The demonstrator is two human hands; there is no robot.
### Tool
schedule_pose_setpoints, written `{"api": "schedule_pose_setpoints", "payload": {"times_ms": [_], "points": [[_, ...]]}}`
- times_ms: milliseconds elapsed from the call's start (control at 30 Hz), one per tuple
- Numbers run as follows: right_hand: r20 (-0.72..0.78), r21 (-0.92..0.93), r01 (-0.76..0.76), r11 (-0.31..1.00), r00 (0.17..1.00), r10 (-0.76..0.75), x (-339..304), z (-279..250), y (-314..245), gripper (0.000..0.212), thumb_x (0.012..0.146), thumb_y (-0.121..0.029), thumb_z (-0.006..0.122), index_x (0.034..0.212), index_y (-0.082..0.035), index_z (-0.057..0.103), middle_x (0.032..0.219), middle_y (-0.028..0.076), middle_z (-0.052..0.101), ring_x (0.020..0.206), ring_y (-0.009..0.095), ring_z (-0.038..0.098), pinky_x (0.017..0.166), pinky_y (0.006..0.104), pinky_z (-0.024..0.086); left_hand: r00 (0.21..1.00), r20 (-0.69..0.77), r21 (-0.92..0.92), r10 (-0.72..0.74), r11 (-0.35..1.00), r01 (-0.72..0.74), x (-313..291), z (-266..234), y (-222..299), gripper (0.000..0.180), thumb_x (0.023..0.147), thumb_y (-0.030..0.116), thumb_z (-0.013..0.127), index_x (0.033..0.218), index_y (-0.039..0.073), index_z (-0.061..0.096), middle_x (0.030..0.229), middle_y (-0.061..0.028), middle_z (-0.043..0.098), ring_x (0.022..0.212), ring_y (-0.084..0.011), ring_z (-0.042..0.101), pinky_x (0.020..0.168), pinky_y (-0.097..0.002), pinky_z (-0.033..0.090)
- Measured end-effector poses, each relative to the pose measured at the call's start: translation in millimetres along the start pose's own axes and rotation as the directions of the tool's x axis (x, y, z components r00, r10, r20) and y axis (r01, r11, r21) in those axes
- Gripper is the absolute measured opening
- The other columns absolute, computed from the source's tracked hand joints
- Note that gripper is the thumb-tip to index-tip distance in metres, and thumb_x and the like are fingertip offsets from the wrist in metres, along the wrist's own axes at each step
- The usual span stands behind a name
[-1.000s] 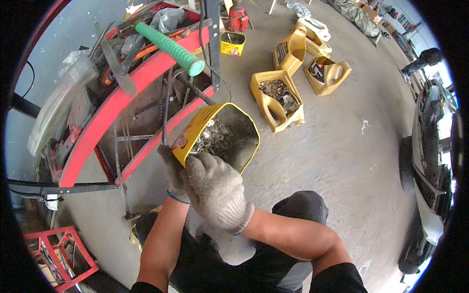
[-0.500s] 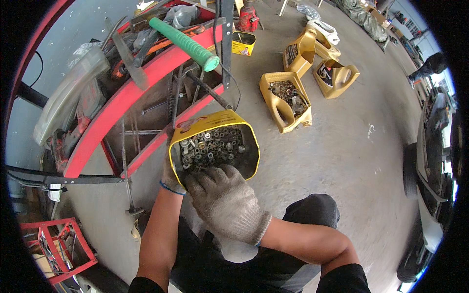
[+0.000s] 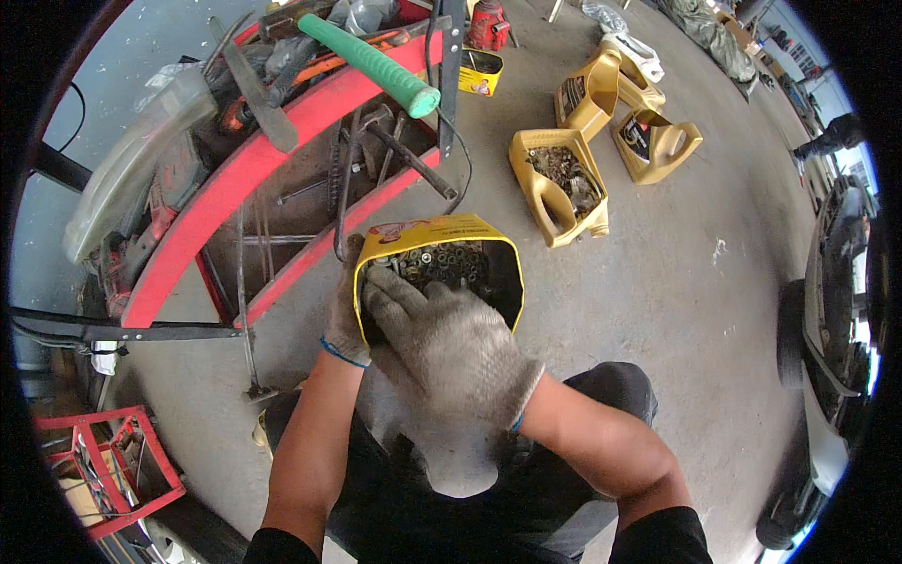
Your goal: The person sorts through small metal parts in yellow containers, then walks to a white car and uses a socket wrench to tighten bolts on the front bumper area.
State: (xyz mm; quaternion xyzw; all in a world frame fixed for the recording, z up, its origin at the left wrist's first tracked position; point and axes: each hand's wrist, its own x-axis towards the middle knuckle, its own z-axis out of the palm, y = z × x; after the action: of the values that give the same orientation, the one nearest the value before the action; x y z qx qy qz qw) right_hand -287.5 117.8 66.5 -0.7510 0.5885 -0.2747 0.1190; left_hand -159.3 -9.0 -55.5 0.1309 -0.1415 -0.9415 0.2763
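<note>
A yellow tub (image 3: 507, 258) with a dark inside is tilted toward me over my knees, holding many small metal nuts (image 3: 446, 261). My left hand (image 3: 345, 315), in a grey knit glove with a blue cuff edge, grips the tub's left side; its fingers are mostly hidden behind the wall. Across the tub's near rim reaches my gloved right hand (image 3: 451, 352). Its fingers are stretched into the tub over the nuts, the index finger apart from the others, and no held piece shows in them.
At left stands a red-framed rack (image 3: 211, 211) with tools and a green-handled tool (image 3: 371, 66). Ahead on the floor are a cut-open gold jug (image 3: 540, 193) of small hardware, more gold jugs (image 3: 648, 146), a smaller yellow tub (image 3: 481, 70) and a red jack (image 3: 487, 26). A car (image 3: 832, 376) stands at right.
My right hand has gone deeper into the tub, its fingers now spread over the nuts. The tub and my left hand appear slightly farther right in view.
</note>
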Motion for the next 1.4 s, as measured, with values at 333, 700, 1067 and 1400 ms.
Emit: {"api": "schedule_pose_setpoints", "payload": {"times_ms": [333,700,1067,1400], "points": [[0.073,-0.336,-0.372,0.865,0.906,0.418,7,-9,-10,0.058,0.087,-0.047,0.064,0.112,0.005,0.063,0.111,0.022,0.062,0.101,0.038,0.058,0.084,0.0456,0.047,0.998,0.06,-0.098,-0.033,0.994,0.038,4,6,-11,0.063,0.103,0.052,0.043,0.141,0.002,0.048,0.14,-0.0141,0.057,0.124,-0.0312,0.057,0.11,-0.0467,0.045],[0.17,-0.207,-0.187,0.96,0.96,0.224,2,3,-23,0.037,0.083,-0.037,0.069,0.099,-0.004,0.064,0.095,0.015,0.062,0.09,0.033,0.061,0.075,0.0444,0.048,0.988,0.142,-0.247,-0.064,0.964,0.098,1,2,-4,0.061,0.104,0.052,0.041,0.139,0.002,0.053,0.133,-0.0202,0.061,0.118,-0.033,0.062,0.105,-0.047,0.049],[0.217,-0.314,-0.13,0.941,0.954,0.204,5,14,-5,0.028,0.08,-0.018,0.065,0.107,-0.01,0.065,0.103,0.011,0.061,0.091,0.031,0.063,0.072,0.0426,0.053,0.998,0.035,-0.108,-0.047,0.993,0.051,-2,4,5,0.063,0.104,0.053,0.041,0.137,0.001,0.053,0.128,-0.0187,0.063,0.115,-0.0312,0.064,0.103,-0.0445,0.05],[-0.094,0.046,-0.318,0.947,0.942,0.321,23,9,-27,0.032,0.089,-0.018,0.062,0.117,-0.002,0.059,0.113,0.019,0.063,0.087,0.036,0.066,0.072,0.0453,0.055,0.965,0.225,-0.19,0.137,0.977,-0.094,-1,-30,-27,0.093,0.085,0.084,0.041,0.135,0.006,0.055,0.124,-0.0126,0.064,0.112,-0.0282,0.062,0.101,-0.0471,0.048]]}}
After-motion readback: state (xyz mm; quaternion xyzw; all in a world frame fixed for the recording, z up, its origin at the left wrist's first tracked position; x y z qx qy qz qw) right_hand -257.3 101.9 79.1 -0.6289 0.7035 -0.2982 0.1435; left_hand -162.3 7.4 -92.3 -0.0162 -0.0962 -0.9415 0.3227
